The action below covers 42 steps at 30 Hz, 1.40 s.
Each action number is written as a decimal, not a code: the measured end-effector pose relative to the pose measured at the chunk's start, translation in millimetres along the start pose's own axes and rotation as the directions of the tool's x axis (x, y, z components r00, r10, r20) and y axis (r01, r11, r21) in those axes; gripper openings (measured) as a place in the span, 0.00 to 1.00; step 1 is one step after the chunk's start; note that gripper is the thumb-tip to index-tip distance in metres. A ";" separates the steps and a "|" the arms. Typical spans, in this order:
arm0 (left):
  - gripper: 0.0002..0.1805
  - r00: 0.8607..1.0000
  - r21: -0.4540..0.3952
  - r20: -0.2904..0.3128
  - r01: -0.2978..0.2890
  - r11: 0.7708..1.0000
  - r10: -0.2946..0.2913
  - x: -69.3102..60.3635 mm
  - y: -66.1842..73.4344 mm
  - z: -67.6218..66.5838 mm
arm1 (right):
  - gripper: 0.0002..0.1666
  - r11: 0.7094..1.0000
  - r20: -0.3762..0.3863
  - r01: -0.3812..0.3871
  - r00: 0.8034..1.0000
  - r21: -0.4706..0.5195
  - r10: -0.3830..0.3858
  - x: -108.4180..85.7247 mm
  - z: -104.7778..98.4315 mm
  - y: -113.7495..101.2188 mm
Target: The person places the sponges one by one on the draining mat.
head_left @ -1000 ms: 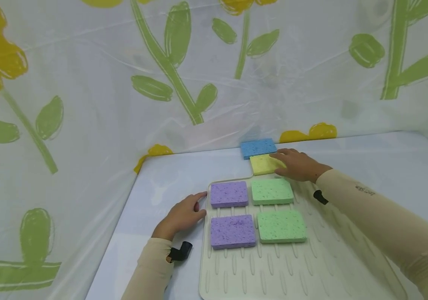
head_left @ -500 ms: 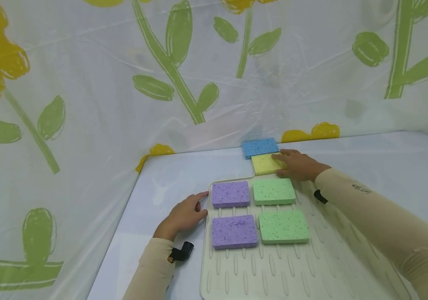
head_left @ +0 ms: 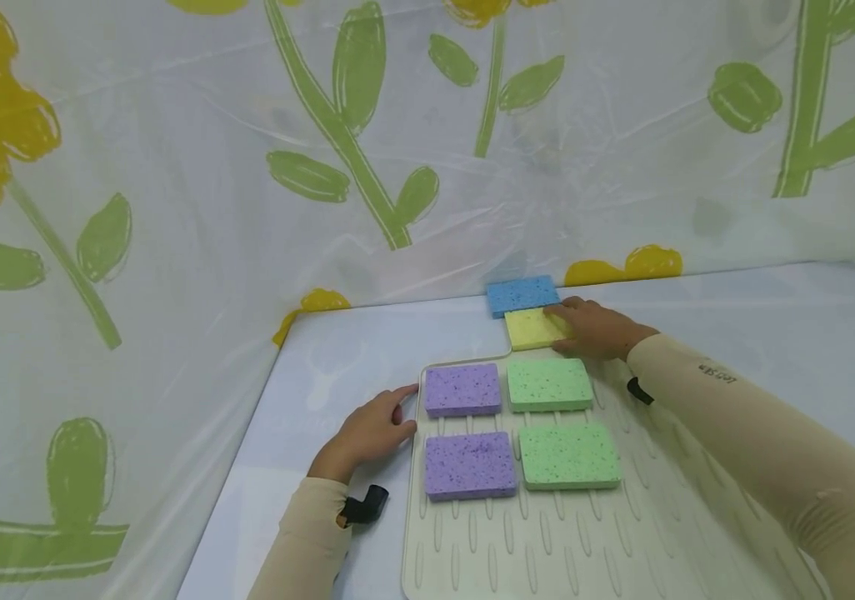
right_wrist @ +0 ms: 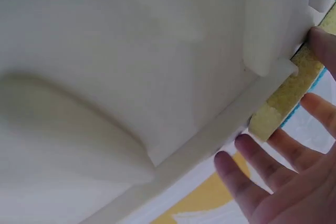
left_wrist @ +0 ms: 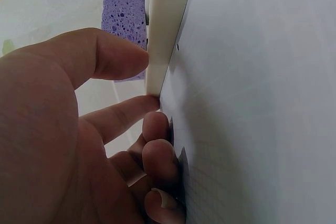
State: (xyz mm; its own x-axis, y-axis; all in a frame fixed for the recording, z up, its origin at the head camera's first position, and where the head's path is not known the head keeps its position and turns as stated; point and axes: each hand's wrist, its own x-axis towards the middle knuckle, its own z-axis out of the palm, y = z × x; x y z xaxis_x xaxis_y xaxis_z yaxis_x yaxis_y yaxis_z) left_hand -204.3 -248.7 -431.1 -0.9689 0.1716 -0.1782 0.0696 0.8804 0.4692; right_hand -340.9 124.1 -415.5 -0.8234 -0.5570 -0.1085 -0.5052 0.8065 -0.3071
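Note:
At the far edge of the ribbed cream tray (head_left: 510, 558), my right hand (head_left: 596, 329) pinches the right end of a yellow sponge (head_left: 527, 330) between thumb and index finger. In the right wrist view the other fingers spread past the sponge's end (right_wrist: 265, 121). The yellow sponge overlaps the tray's back rim and lies against a blue sponge (head_left: 523, 294) behind it. My left hand (head_left: 367, 433) rests on the table at the tray's left side, thumb and index finger touching the rim (left_wrist: 165, 30), the other fingers loosely bent.
Two purple sponges (head_left: 463, 388) stand in a column on the tray's left part. Two green sponges (head_left: 550, 384) lie beside them in a second column. A white curtain (head_left: 195, 208) with printed flowers hangs behind the white table (head_left: 337, 354).
The head view has shifted slightly. My right hand stays at the yellow sponge, and my left hand keeps its place at the tray rim.

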 end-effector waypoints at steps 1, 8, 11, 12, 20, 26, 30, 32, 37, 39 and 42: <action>0.34 1.000 0.000 0.002 0.001 1.000 -0.001 0.0 0.5 0.0 | 0.40 1.000 -0.007 0.004 1.000 -0.007 -0.004 -0.4 -0.9 0.1; 0.34 1.000 -0.004 -0.010 -0.003 1.000 0.003 0.7 2.7 -0.9 | 0.37 0.999 -0.053 0.037 0.998 -0.040 -0.039 -7.6 -10.0 -0.4; 0.35 1.000 -0.003 -0.001 0.006 1.000 -0.006 -0.1 2.6 -0.9 | 0.37 0.999 -0.064 0.046 0.997 -0.025 -0.048 -13.0 -12.0 0.4; 0.35 1.000 -0.002 0.002 0.009 1.000 -0.009 -0.4 2.3 -0.9 | 0.37 0.999 -0.069 0.047 0.996 -0.019 -0.048 -15.1 -12.7 0.7; 0.34 1.000 0.009 -0.006 -0.008 1.000 0.008 -0.6 2.1 -0.3 | 0.38 1.000 -0.119 0.002 0.993 -0.007 -0.003 -41.6 -20.0 10.4; 0.34 1.000 0.008 0.001 0.010 1.000 -0.010 -1.5 2.2 -1.3 | 0.36 0.999 -0.163 0.032 0.986 -0.035 -0.038 -68.5 -21.8 17.8; 0.34 1.000 0.008 -0.003 0.007 1.000 -0.007 -0.6 2.4 -1.7 | 0.37 0.999 -0.180 0.019 0.983 -0.039 -0.026 -87.1 -20.9 23.6; 0.34 1.000 0.010 0.001 0.012 1.000 -0.012 -0.5 2.6 -1.9 | 0.38 0.999 -0.182 0.005 0.983 -0.047 -0.013 -95.4 -18.6 27.6; 0.34 1.000 0.010 0.005 0.020 1.000 -0.020 0.3 0.4 -0.5 | 0.39 0.999 -0.189 -0.020 0.982 -0.045 0.011 -114.0 -12.2 35.4; 0.34 1.000 0.008 0.004 0.019 1.000 -0.019 0.5 0.0 0.0 | 0.39 0.999 -0.197 -0.017 0.980 -0.043 0.009 -120.4 -10.6 36.8; 0.34 1.000 0.003 0.004 0.014 1.000 -0.014 -0.1 1.6 -0.3 | 0.39 0.999 -0.207 -0.018 0.978 -0.037 0.010 -129.0 -7.4 39.0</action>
State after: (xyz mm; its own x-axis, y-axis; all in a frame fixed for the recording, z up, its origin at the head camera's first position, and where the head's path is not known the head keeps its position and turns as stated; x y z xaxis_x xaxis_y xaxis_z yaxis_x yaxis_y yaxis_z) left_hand -204.2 -247.4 -430.2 -0.9688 0.1607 -0.1887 0.0562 0.8838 0.4644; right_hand -256.3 228.9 -406.6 -0.8638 -0.4963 0.0861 -0.4998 0.8231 -0.2697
